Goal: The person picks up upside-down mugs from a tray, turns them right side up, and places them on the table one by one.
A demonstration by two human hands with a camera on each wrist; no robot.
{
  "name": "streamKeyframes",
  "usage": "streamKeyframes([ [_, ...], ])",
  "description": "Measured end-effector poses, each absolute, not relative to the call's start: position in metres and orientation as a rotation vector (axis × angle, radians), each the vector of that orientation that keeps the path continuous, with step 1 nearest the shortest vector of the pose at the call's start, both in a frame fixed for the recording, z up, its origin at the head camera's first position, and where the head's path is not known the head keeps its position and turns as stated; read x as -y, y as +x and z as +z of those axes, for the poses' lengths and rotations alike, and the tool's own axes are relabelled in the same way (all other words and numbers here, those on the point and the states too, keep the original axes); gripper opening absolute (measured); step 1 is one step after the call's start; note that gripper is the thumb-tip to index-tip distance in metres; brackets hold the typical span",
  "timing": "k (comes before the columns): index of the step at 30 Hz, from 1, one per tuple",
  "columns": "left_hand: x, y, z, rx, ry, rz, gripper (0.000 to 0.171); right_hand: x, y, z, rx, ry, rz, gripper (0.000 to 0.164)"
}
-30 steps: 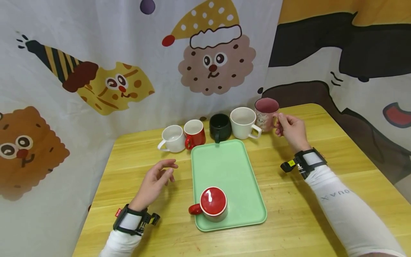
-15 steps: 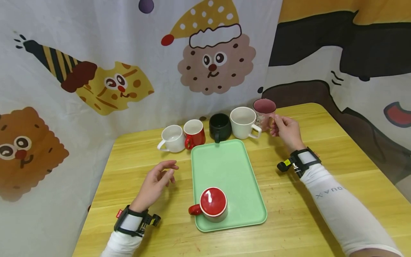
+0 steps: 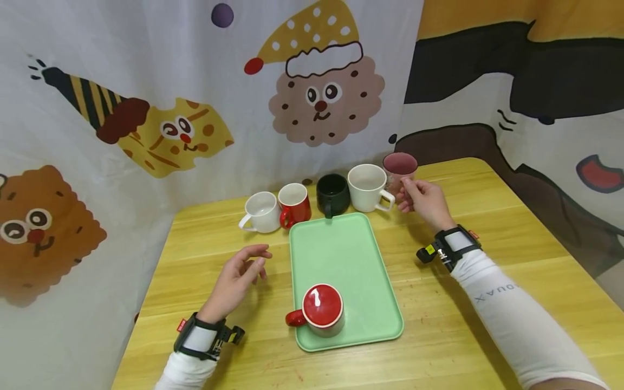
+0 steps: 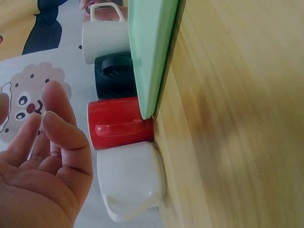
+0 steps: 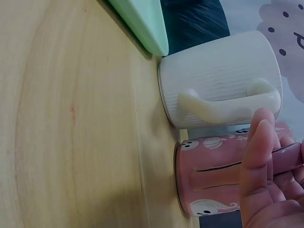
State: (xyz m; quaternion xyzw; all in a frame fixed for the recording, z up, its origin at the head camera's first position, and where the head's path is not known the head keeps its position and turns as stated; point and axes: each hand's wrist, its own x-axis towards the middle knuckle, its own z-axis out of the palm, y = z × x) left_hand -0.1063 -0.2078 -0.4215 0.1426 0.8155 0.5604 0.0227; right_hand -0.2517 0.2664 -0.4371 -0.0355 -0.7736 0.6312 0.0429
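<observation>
At the right end of a row of mugs, my right hand (image 3: pixel 425 203) holds the handle of a pink mug (image 3: pixel 398 164). In the right wrist view, thumb and fingers lie on either side of that handle, and pale ghost-like drawings show on the mug (image 5: pixel 213 178). The mug stands upright, close beside a ribbed white mug (image 3: pixel 365 187). My left hand (image 3: pixel 236 281) hovers left of the green tray (image 3: pixel 336 249), fingers loosely bent and holding nothing. On the tray's near left part stands a pale mug (image 3: pixel 323 311) with a glossy red round top and red handle.
Beyond the tray, the row continues with a dark mug (image 3: pixel 333 194), a red mug (image 3: pixel 294 205) and a small white mug (image 3: pixel 261 212). Behind the wooden table (image 3: pixel 214 238) hangs a cartoon-printed curtain (image 3: pixel 195 65).
My right hand has moved left, and the pink mug has shifted slightly left toward the ribbed white mug. My left hand stays nearly in place.
</observation>
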Motion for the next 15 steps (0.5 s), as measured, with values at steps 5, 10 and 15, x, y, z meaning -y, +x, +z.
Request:
streamKeyframes([
  [5,0.2077,-0.1042,-0.4205,-2.523,0.431,1.737,0.033,-0.2681,-0.2499,-0.4384,2.414,-0.105,1.871,0.064],
  [10,0.2099,-0.1040,-0.4200,-2.521,0.450,1.742,0.033,-0.2701,-0.2495,-0.4388,2.444,-0.086,1.794,0.068],
  [15,0.2120,-0.1039,-0.4171,-2.535,0.463,1.731,0.033,-0.2727,-0.2449,-0.4341,2.462,-0.105,1.729,0.070],
])
